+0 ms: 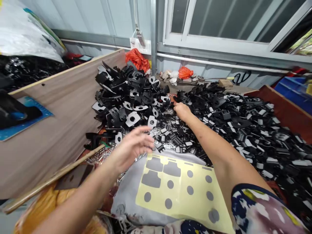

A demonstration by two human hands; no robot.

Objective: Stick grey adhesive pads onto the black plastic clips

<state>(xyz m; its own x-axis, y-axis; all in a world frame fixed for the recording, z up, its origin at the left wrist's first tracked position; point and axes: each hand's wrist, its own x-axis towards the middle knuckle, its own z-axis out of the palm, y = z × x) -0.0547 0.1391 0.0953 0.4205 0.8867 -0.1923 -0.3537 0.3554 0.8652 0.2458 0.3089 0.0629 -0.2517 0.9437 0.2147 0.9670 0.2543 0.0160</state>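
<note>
1. A tall wooden board (65, 104) walls off the left side; a wooden stick (63, 170) slants along its near end.
2. At the far side lie an orange bag (137, 60), a wooden block (225, 84) and scissors (240, 82); a blue bin (290, 89) stands far right.
3. A heap of large black parts (114, 117) rises beyond the left hand (134, 144); loose metal pins (111, 151) spread around its near edge.
4. Small black parts (241, 122) cover the right side, partly behind the right forearm.
5. The parts point every way, with no shared long axis; the yellow sheet (180, 182), on grey material (129, 191) at the near middle, runs lengthwise left to right.
6. The left hand's fingers are loosely parted in the air, somewhat blurred.
7. The right hand (183, 111) reaches between both heaps, fingers curled; whether they pinch a part, I cannot tell.
</note>
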